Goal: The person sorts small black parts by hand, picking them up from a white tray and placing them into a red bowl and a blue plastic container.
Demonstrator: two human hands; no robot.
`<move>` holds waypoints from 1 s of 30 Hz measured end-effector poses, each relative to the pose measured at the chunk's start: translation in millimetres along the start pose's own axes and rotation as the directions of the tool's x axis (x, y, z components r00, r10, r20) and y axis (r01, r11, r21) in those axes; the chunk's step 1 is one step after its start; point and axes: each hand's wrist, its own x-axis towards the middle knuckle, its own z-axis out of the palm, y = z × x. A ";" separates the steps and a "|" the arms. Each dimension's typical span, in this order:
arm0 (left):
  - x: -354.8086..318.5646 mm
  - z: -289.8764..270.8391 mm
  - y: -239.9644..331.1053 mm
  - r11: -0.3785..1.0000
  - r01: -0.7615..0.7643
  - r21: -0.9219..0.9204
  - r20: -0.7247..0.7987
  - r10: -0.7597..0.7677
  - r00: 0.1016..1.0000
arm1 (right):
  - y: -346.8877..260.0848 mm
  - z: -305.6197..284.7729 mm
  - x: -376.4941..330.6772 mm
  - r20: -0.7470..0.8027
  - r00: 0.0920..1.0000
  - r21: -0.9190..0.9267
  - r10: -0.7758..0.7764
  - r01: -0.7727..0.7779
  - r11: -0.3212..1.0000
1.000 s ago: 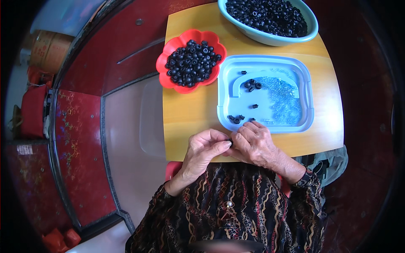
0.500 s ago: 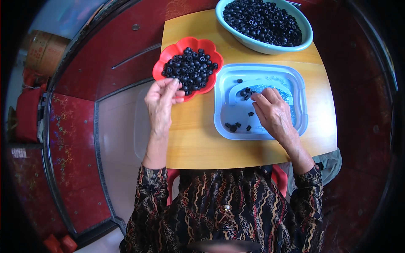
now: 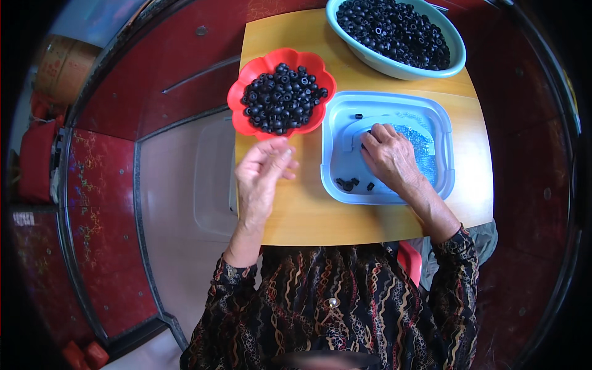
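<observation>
My left hand (image 3: 259, 182) hovers over the table just below the red flower-shaped bowl (image 3: 237, 98). Its fingers are loosely bent and apart, and nothing shows in them. Rounded black pieces with holes (image 3: 280, 102) fill the bowl. My right hand (image 3: 393, 157) reaches into the light blue tray (image 3: 394, 198), fingers closed together and pointing down at its left part. The fingertips are mostly hidden, so what they pinch cannot be made out. Small black pieces (image 3: 348, 184) lie in the tray's lower left, and another piece (image 3: 359, 116) sits near its upper left. Clear bluish beads (image 3: 422, 148) cover its right side.
A large pale turquoise basin (image 3: 457, 57) heaped with black pieces stands at the table's far right. The yellow wooden table (image 3: 308, 225) ends close to my body. A red chair (image 3: 409, 262) shows beneath it. A cardboard box (image 3: 65, 68) is at the far left.
My left hand has come away from the red bowl's edge, moving right and nearer to me. My right hand has shifted left, covering black pieces that showed before. The view has moved slightly.
</observation>
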 end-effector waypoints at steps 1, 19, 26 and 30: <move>-8.3 3.3 -1.6 0.998 0.053 -0.027 0.055 -0.052 0.997 | -0.7 -0.6 -2.6 -0.016 1.000 -0.009 -0.013 0.013 1.000; -61.1 4.9 -6.3 0.798 0.602 0.022 0.639 -0.474 0.605 | -70.4 -31.5 -61.4 -0.198 0.954 0.672 -0.224 0.299 0.678; -59.0 -0.7 -11.6 0.720 0.661 -0.213 0.588 -0.446 0.675 | -1.4 -46.9 -60.9 -0.061 0.995 0.383 0.079 -0.050 0.922; -56.6 -0.6 -14.2 0.673 0.645 -0.362 0.508 -0.437 0.742 | 2.2 -40.9 -50.0 0.112 0.993 0.241 0.040 -0.066 0.968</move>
